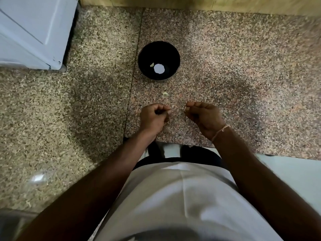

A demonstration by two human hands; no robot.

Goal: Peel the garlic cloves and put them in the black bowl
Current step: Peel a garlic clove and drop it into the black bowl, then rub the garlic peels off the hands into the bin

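The black bowl (159, 47) stands on the granite counter, straight ahead of my hands. One peeled garlic clove (152, 64) lies inside it beside a bright light reflection. A small pale garlic piece (165, 93) lies loose on the counter between the bowl and my hands. My left hand (152, 117) is curled, thumb pressed to forefinger, and seems to pinch a tiny scrap of garlic skin. About a hand's width to its right, my right hand (203, 115) is curled too and pinches a small pale garlic clove (185, 108) at its fingertips.
A white appliance (34, 32) stands on the counter at the back left. A wooden-looking wall strip (191, 2) runs along the back. The counter's front edge (191, 145) lies just below my wrists, with my white shirt beneath it.
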